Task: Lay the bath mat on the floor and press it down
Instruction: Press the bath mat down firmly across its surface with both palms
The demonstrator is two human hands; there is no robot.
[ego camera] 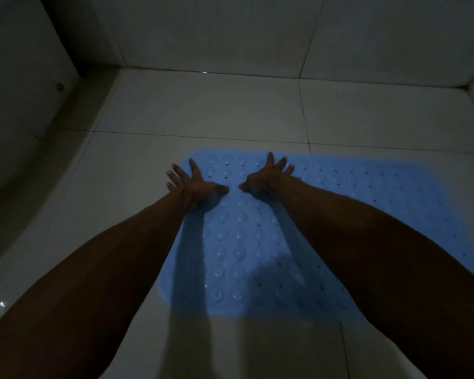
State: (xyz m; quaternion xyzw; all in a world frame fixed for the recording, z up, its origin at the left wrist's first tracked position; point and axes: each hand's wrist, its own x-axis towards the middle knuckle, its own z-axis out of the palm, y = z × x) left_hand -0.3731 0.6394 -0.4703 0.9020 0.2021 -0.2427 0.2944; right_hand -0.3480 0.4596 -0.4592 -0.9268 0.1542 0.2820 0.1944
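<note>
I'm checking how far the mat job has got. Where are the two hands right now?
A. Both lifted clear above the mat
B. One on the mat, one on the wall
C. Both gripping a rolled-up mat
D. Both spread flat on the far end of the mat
D: the left hand and right hand lie with fingers splayed on the far end of the blue bath mat, which lies unrolled on the tiled floor.

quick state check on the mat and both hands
bath mat: blue, spread flat on the tiled floor
left hand: fingers spread, palm down on the mat's far left corner
right hand: fingers spread, palm down on the mat beside the left hand
</note>
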